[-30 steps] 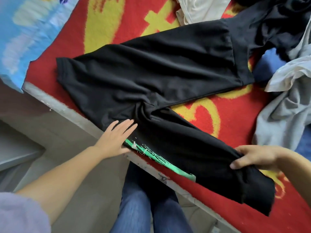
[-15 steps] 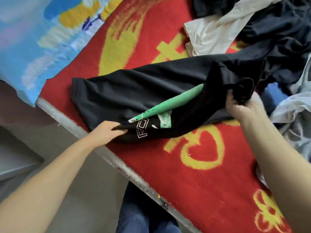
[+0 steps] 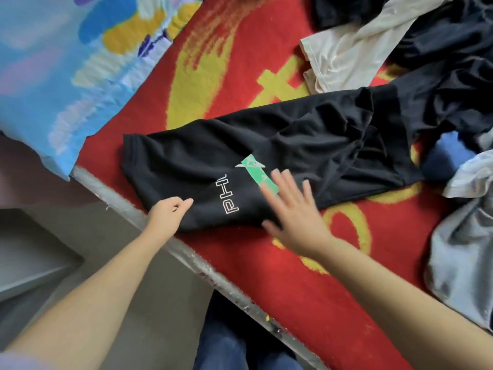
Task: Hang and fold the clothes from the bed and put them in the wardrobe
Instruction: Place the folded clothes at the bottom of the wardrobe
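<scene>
Now the black trousers (image 3: 266,161) lie folded lengthwise across the red blanket (image 3: 306,289), running from about nine o'clock near the bed's edge toward three o'clock, where they meet a heap of other clothes. White outlined letters and a green stripe (image 3: 257,173) show on the upper layer near the middle of the picture. The left hand (image 3: 168,213), at about eight o'clock from the lettering, has its fingers curled in at the near edge of the trousers, close to the metal bed rail (image 3: 186,259); whether it actually pinches the cloth I cannot tell, since the fingertips are bunched and partly hidden. The right hand (image 3: 293,209) is released, fingers spread and straight, lying flat over the fabric just at four o'clock from the green stripe; it is blurred, so contact with the cloth is likely but not certain. A cream garment (image 3: 346,49) lies at one o'clock, touching dark clothing (image 3: 440,62) behind the trousers. A grey garment (image 3: 464,236) is bunched at three to four o'clock, near the right edge. A blue patterned sheet (image 3: 66,76) covers the ten o'clock corner. Blue jeans (image 3: 229,343) of the person show at six o'clock, below the rail.
</scene>
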Motion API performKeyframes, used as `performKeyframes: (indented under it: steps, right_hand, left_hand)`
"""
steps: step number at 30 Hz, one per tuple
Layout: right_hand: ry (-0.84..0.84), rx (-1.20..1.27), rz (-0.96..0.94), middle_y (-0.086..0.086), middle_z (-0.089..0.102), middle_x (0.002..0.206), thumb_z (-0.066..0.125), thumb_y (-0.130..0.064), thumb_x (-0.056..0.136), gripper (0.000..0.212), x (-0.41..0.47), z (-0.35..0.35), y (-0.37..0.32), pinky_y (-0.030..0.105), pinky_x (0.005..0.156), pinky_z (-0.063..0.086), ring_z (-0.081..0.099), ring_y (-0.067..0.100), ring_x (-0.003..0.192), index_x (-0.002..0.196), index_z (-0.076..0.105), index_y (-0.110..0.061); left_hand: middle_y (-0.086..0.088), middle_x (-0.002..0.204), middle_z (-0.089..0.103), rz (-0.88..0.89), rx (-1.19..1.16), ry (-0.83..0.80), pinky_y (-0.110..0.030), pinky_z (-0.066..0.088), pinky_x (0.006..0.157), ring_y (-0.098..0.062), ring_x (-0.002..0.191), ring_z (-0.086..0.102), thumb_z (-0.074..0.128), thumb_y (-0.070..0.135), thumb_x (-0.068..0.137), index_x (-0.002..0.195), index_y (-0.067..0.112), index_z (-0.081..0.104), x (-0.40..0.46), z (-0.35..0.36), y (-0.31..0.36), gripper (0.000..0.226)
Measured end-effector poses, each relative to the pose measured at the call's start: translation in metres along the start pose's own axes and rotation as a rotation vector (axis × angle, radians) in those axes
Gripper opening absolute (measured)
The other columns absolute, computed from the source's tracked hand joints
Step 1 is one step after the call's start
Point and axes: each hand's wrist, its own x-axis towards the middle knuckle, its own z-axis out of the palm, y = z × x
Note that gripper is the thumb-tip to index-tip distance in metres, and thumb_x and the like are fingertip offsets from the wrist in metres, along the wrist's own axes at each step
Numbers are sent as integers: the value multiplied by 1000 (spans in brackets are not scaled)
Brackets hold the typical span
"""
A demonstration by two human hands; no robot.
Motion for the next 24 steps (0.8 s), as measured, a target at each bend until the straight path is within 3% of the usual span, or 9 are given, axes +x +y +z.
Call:
performKeyframes:
  steps: [2, 5, 8, 12, 14, 16, 18, 20, 24]
  right_hand:
    - [-155, -44, -106, 11, 14, 160, 65, -48, 79, 89, -2, 18, -39, 68, 109, 14, 11, 35, 147, 153, 19, -27]
    - [-502, -36, 55, 1, -11, 162, 53, -51, 90, 87, 10, 41, -61, 68, 111, -3, -15, 30, 147, 153, -5, -34]
    - [-663, -116, 165, 1, -18, 160, 50, -40, 95, 82, 31, 51, -73, 71, 107, -8, -20, 33, 145, 153, -6, -30]
    - [-575, -83, 302, 14, -11, 160, 47, -27, 94, 80, 51, 60, -104, 66, 110, -8, -11, 40, 146, 153, -7, -28]
    - [-525, -57, 342, 25, -15, 156, 49, -30, 93, 85, 61, 74, -125, 63, 112, -5, -13, 43, 145, 152, -12, -25]
    - [-503, -70, 415, 37, -20, 149, 49, -37, 94, 88, 71, 93, -149, 63, 111, -6, -17, 49, 141, 152, -14, -19]
    - [-434, -60, 545, 40, -24, 145, 46, -37, 95, 85, 81, 108, -166, 63, 110, -7, -20, 53, 138, 152, -16, -19]
    - [-359, -41, 619, 38, -22, 147, 44, -24, 96, 80, 87, 115, -171, 60, 111, -8, -19, 50, 139, 152, -14, -24]
    - [-239, 156, 651, 21, -3, 159, 44, -7, 91, 76, 79, 108, -170, 43, 118, -7, -7, 33, 147, 154, 6, -28]
  left_hand:
    - [6, 50, 40, 20, 97, 8, -34, 35, 56, -23, 61, 43, 53, 42, 94, 55, 19, 38, 0, -9, 10, 47]
    - [3, 72, 60, -32, 361, -169, -32, 44, 70, -24, 80, 57, 46, 51, 94, 72, 23, 52, 7, -17, 20, 36]
    - [2, 90, 62, -81, 552, -331, -30, 44, 76, -24, 92, 59, 49, 49, 92, 77, 22, 50, 18, -27, 23, 32]
    - [-3, 101, 57, 324, 528, -50, -37, 44, 74, -25, 100, 55, 54, 32, 93, 96, 16, 55, 56, -55, 31, 17]
    - [-10, 125, 53, 528, 558, -10, -43, 44, 91, -28, 118, 48, 60, 25, 90, 124, 11, 52, 90, -72, 31, 38]
    - [-14, 144, 40, 586, 674, -105, -44, 33, 108, -31, 133, 36, 64, 29, 87, 142, 9, 38, 125, -89, 32, 64]
    - [-12, 145, 39, 500, 671, -271, -45, 33, 108, -31, 134, 37, 66, 39, 85, 146, 13, 31, 151, -99, 32, 75]
    - [-9, 133, 52, 429, 639, -428, -41, 41, 97, -31, 124, 48, 67, 42, 84, 137, 15, 41, 170, -107, 34, 65]
    - [-6, 107, 70, 311, 485, -781, -28, 46, 77, -23, 102, 65, 62, 27, 91, 105, 9, 67, 182, -127, 44, 23]
